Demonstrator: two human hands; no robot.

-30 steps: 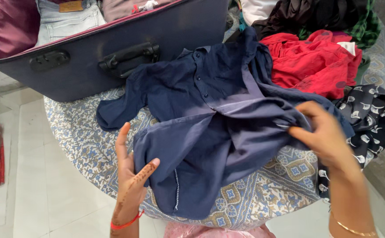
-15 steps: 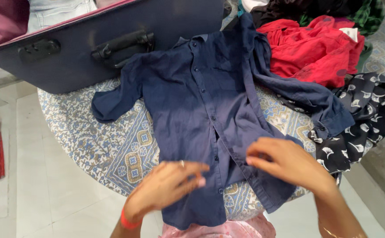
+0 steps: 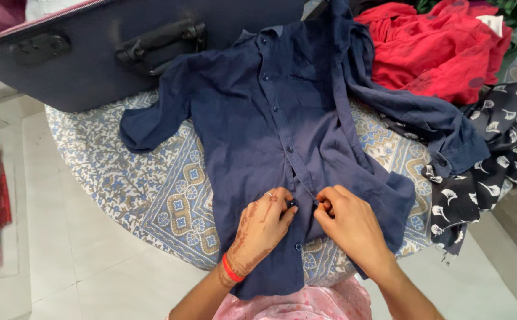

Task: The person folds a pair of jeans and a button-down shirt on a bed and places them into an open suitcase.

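Grip: left hand (image 3: 264, 222) and right hand (image 3: 347, 222) pinch navy shirt (image 3: 270, 124) placket | shirt spread on patterned bench (image 3: 152, 184) | fingertips hide button | suitcase (image 3: 122, 53), red garment (image 3: 430, 53) cut off.

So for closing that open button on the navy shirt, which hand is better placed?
Probably the left hand: its fingertips already pinch the loose button on the navy shirt. The right hand grips the facing placket edge beside it, likelier to steady the buttonhole.
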